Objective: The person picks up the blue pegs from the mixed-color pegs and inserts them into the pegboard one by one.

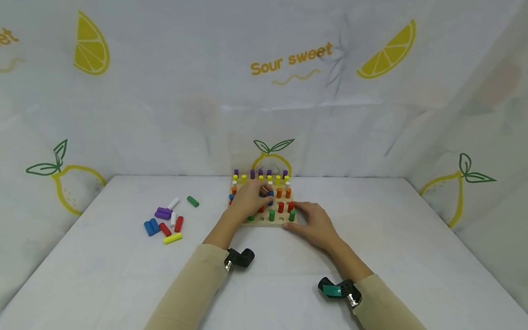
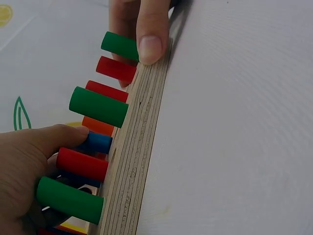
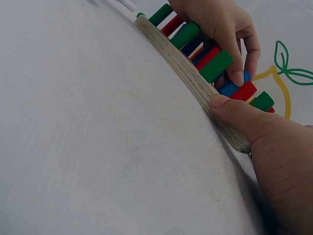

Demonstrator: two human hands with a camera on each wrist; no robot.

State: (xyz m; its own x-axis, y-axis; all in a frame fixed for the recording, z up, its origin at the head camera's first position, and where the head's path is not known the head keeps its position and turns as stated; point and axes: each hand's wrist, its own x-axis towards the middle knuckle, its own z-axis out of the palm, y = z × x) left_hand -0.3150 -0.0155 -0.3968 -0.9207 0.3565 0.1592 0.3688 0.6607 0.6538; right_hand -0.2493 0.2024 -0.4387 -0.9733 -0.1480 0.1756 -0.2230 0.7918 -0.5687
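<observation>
The left hand's (image 1: 247, 198) thumb and fingers pinch a blue cylindrical peg (image 2: 99, 143) at the pale plywood pegboard (image 2: 129, 166), among upright coloured pegs; the right hand (image 1: 316, 225) grips the board's near right corner. Loose coloured cylinders (image 1: 173, 238) lie leftward on the white-covered table (image 1: 103, 266)

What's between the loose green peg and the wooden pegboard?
Only bare white cloth lies between the loose green peg and the pegboard, as the head view shows.

Pegs (image 1: 272, 215) crowd the left hand (image 1: 246, 199); the near tabletop (image 1: 284, 263) lies free.
</observation>
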